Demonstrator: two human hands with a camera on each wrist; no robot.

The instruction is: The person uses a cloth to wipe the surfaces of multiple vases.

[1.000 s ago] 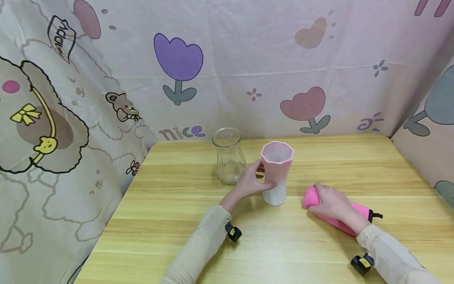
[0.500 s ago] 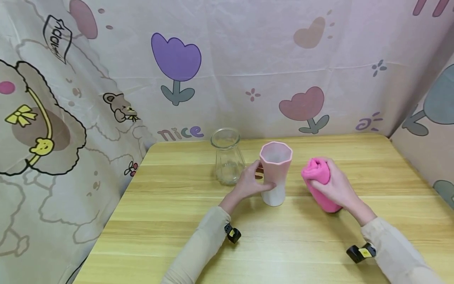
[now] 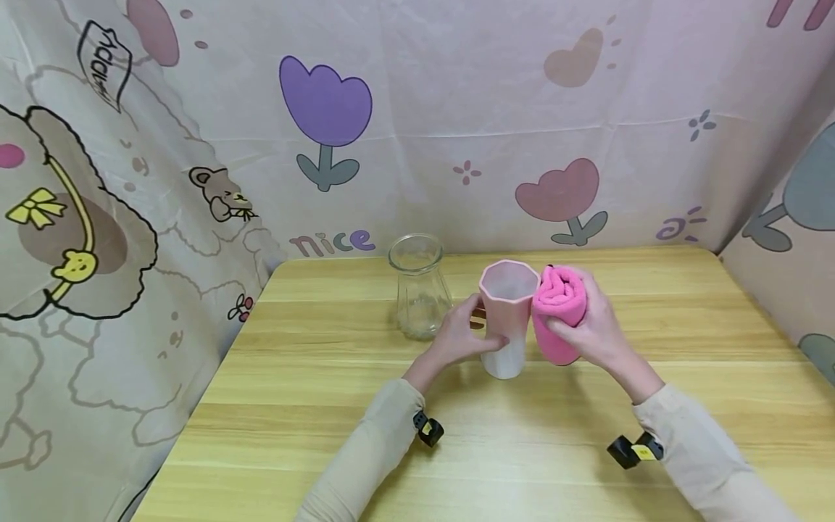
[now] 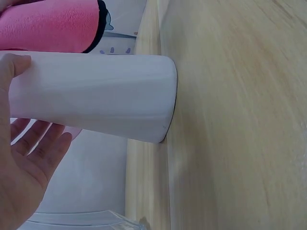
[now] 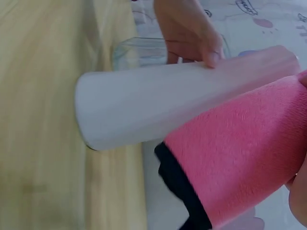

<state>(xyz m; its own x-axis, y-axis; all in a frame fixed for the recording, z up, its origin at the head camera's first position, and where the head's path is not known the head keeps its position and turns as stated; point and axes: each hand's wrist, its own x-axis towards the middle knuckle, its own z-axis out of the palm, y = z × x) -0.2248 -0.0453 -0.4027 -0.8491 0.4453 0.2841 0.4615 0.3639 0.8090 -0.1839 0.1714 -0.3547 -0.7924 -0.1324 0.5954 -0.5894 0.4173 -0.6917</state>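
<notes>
A tall faceted vase (image 3: 507, 319), pink at the rim and fading to white at the base, stands upright on the table. My left hand (image 3: 459, 332) holds it from the left, thumb in front and fingers reaching behind. My right hand (image 3: 596, 319) grips a rolled pink towel (image 3: 554, 344) with black edging, upright just right of the vase, its top beside the rim. In the left wrist view, the towel (image 4: 53, 26) is raised off the table and the vase (image 4: 100, 96) rests its base on the wood.
A clear glass vase (image 3: 420, 304) with a flared rim stands behind my left hand. The wooden table (image 3: 365, 319) backs onto a printed cloth (image 3: 443, 94), with another cloth on the left.
My right hand has lifted the towel from lying on the table, turned it upright and brought it left beside the pink vase. My left hand stays at the vase.
</notes>
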